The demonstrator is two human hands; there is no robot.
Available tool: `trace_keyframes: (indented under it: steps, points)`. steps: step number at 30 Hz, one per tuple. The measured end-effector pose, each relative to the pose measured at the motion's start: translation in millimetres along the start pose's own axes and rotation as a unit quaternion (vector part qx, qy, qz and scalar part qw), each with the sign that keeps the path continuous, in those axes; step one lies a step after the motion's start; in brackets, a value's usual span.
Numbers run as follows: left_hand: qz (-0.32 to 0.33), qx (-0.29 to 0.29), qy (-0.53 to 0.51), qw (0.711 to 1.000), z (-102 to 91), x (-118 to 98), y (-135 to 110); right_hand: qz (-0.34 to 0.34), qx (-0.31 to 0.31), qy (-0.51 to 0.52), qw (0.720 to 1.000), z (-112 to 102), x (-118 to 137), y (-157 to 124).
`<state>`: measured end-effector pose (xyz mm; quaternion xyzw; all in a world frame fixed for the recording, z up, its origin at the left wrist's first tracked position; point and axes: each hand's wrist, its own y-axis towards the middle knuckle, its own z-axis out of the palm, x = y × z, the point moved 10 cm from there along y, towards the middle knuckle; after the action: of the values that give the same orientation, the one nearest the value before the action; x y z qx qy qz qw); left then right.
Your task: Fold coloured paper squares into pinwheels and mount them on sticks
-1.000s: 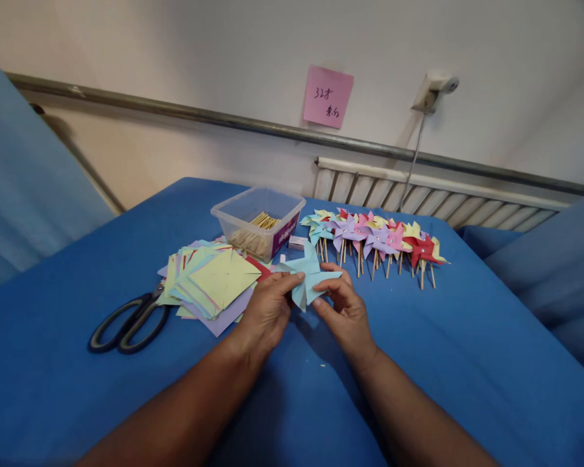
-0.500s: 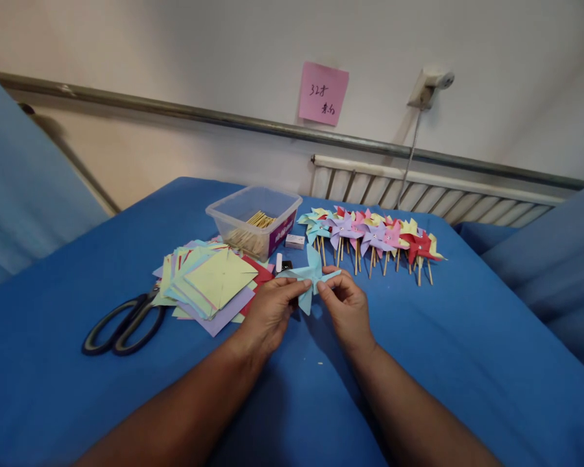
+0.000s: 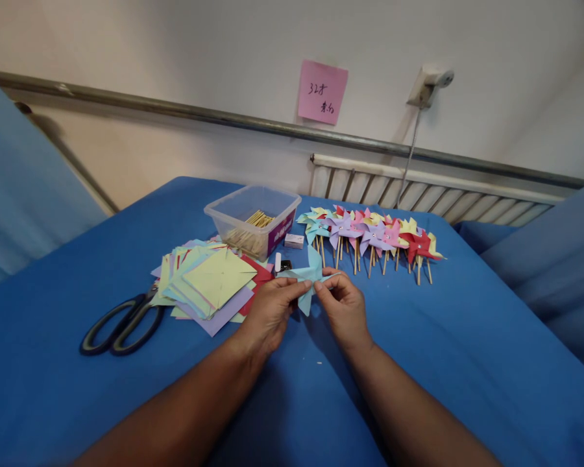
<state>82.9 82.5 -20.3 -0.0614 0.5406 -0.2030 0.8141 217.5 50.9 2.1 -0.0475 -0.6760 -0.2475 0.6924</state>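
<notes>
A light blue paper pinwheel [image 3: 311, 266] is held above the table between both hands. My left hand [image 3: 271, 308] is closed on its left side, with the thumb pressed near the middle. From the right, my right hand [image 3: 346, 308] pinches it, thumb close to the centre too. The folded blades stand out above and below the fingers; what lies behind the paper is hidden. Just behind the left hand are a small black item [image 3: 285, 265] and a white piece [image 3: 278, 262] beside it.
Left of my hands lies a stack of coloured paper squares [image 3: 219, 279], partly over black-handled scissors [image 3: 126, 324]. A clear plastic box [image 3: 219, 211] holds thin wooden sticks, with a small white box [image 3: 294, 241] beside it. Several finished pinwheels [image 3: 374, 235] on sticks stand at the back right.
My right thumb has shifted slightly left, toward the pinwheel's centre. Both hands still hold the pinwheel in nearly the same place; the view has barely shifted.
</notes>
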Motion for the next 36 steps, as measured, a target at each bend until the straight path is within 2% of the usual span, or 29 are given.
trace_keyframes:
  steps: [20, 29, 36]
  points:
    - [0.005, -0.005, -0.006, 1.000, 1.8, -1.8, -1.3, -0.005, -0.008, 0.006, 1.000, 1.2, -0.7, -1.1]
    - [0.032, -0.022, -0.008, 0.999, -0.7, -6.0, -1.5, 0.124, -0.011, 0.171, 0.977, 7.4, -16.2, -5.8]
    - [0.053, -0.033, 0.027, 0.998, -5.3, -1.1, 0.7, 0.150, -0.017, 0.193, 0.969, 8.9, -22.5, -5.1]
